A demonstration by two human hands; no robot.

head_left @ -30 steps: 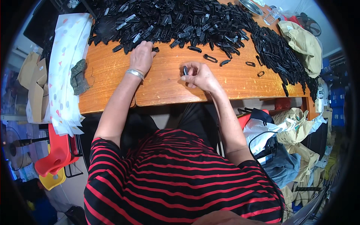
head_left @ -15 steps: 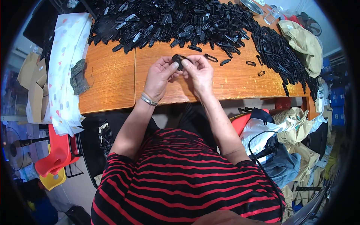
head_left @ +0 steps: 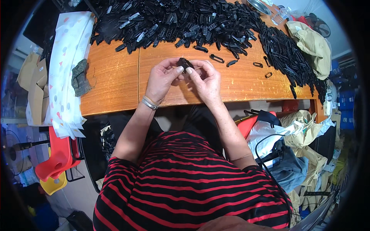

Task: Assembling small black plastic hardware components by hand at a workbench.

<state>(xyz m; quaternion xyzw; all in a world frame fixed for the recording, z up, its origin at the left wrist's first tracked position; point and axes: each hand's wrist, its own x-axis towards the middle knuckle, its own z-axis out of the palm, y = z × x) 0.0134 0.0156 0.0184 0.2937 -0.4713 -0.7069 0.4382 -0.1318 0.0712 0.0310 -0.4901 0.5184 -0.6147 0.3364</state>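
Note:
A small black plastic part (head_left: 184, 64) is pinched between both my hands, above the near middle of the wooden table (head_left: 111, 84). My left hand (head_left: 163, 79) grips its left side with thumb and curled fingers. My right hand (head_left: 207, 81) has its thumb pressed on the right side, the fingers bent behind. Much of the part is covered by my fingers, so its exact shape cannot be made out. Just beyond my right hand lie a loose black frame-shaped piece (head_left: 217, 59) and a curved black piece (head_left: 232, 63).
A big heap of black plastic pieces (head_left: 173, 23) covers the table's far side. Another pile (head_left: 289, 57) runs down the right. At left are a grey knitted cloth (head_left: 80, 79) and a dotted white sheet (head_left: 67, 69). A red chair (head_left: 58, 161) stands left; bags (head_left: 300, 129) lie right.
The black part has turned between my fingers. My right thumb has shifted slightly left and down along it, and my left hand has moved slightly left.

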